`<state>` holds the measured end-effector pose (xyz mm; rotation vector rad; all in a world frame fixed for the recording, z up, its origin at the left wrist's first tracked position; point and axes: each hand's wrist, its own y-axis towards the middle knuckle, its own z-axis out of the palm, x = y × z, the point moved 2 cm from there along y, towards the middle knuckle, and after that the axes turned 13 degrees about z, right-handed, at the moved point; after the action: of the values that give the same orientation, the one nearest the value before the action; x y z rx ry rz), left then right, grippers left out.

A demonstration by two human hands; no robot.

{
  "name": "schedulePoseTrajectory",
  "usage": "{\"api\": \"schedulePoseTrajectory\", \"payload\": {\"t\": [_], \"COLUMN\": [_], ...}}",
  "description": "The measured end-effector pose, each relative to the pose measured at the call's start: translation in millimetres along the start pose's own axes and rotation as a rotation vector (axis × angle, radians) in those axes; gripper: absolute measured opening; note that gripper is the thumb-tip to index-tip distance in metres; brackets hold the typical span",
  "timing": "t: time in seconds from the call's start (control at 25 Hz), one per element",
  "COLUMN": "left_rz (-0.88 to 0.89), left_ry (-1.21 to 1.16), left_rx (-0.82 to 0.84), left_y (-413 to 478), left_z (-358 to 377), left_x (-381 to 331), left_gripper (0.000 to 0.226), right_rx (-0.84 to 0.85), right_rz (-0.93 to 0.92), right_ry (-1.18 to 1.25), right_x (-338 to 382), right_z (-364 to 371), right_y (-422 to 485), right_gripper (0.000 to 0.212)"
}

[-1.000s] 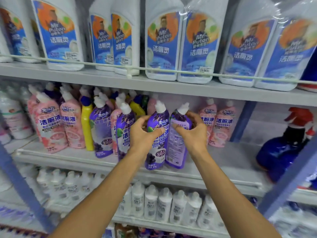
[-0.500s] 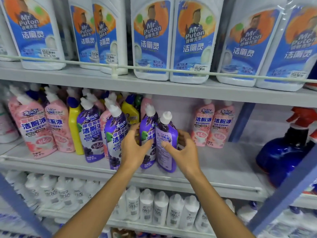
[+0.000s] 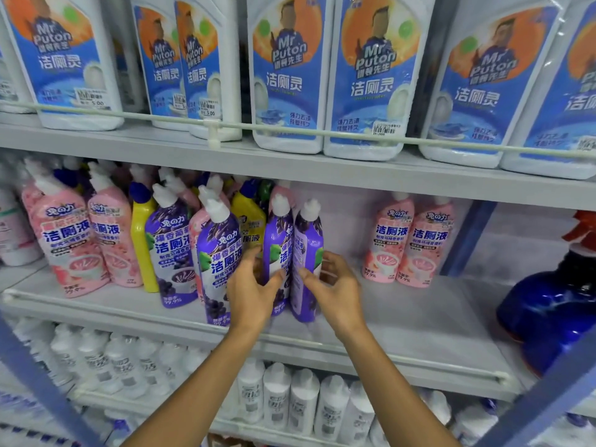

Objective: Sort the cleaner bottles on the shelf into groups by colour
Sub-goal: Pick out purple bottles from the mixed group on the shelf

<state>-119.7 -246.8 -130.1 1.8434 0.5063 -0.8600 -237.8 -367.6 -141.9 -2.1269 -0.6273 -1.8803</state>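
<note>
Two purple cleaner bottles stand side by side on the middle shelf (image 3: pixel 403 321). My left hand (image 3: pixel 254 285) grips the left purple bottle (image 3: pixel 278 233). My right hand (image 3: pixel 335 285) holds the right purple bottle (image 3: pixel 308 240), thumb on its front and fingers at its right side. Just left of them stand two more purple bottles (image 3: pixel 219 253) (image 3: pixel 169 240), with a yellow bottle (image 3: pixel 250 214) behind. Further left are a yellow bottle (image 3: pixel 140 240) and pink bottles (image 3: pixel 64 240). Two pink bottles (image 3: pixel 390 240) stand apart at the right.
Large white bottles with blue labels (image 3: pixel 287 75) fill the upper shelf behind a thin rail. Small white bottles (image 3: pixel 303 404) line the lower shelf. A dark blue spray bottle with a red trigger (image 3: pixel 548 311) sits at the far right, beside a blue post (image 3: pixel 464 237).
Both hands have carried the two purple bottles leftward and set them close against the other purple bottles. The gap to the right-hand pink pair has widened.
</note>
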Motion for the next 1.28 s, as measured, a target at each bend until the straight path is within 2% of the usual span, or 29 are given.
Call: {"api": "schedulePoseTrajectory", "payload": {"t": [0.08, 0.28, 0.48, 0.64, 0.8, 1.28], "left_rz": [-0.001, 0.029, 0.009, 0.045, 0.006, -0.055], "left_ry": [0.047, 0.122, 0.101, 0.107, 0.150, 0.015], "left_rx": [0.014, -0.047, -0.102, -0.101, -0.094, -0.076], "left_y": [0, 16, 27, 31, 34, 32], "left_z": [2, 22, 34, 37, 42, 33], "left_x": [4, 15, 21, 26, 30, 25], "left_gripper": [0.044, 0.040, 0.030, 0.029, 0.029, 0.027], "right_rx": [0.029, -0.044, -0.075, -0.062, -0.055, -0.020], "right_rz": [0.011, 0.071, 0.120, 0.121, 0.137, 0.180], "right_ry": [0.009, 0.063, 0.043, 0.018, 0.037, 0.066], "right_x": [-7, 3, 1, 1, 2, 6], "right_z": [-2, 19, 36, 33, 33, 31], "right_y": [1, 21, 46, 55, 57, 58], "right_gripper": [0.048, 0.039, 0.041, 0.045, 0.049, 0.052]}}
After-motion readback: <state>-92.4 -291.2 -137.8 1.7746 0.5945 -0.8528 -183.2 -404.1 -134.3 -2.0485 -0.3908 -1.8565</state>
